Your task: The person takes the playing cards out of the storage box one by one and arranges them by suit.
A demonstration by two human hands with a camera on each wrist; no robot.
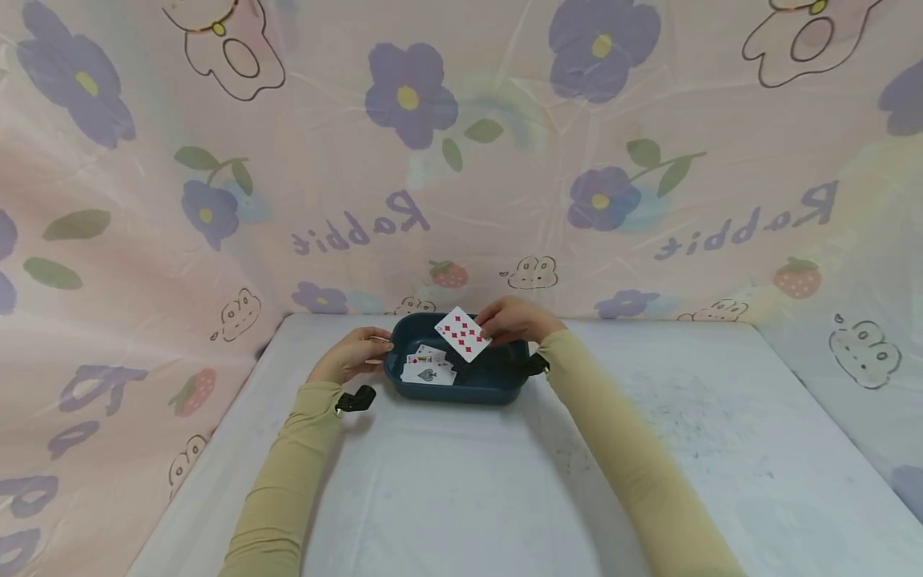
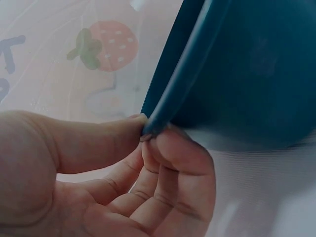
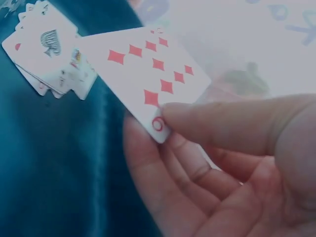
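Observation:
A dark blue oblong basin (image 1: 461, 393) stands at the back of the table. My left hand (image 1: 351, 355) pinches its left rim between thumb and fingers, as the left wrist view shows close up (image 2: 163, 173). Over the basin my right hand (image 1: 521, 320) holds a playing card, the nine of diamonds (image 1: 461, 333), by one corner, face showing. In the right wrist view the thumb lies across that card (image 3: 158, 64) near its index. Several overlapping cards (image 1: 429, 370) lie face up in the left part of the basin, an ace of spades on top (image 3: 49, 42).
A white cloth covers the table (image 1: 461, 481), with greyish smudges on its right side. A printed curtain (image 1: 505, 160) with flowers and rabbits hangs right behind the basin and along both sides. Each wrist carries a small black camera mount (image 1: 356, 398).

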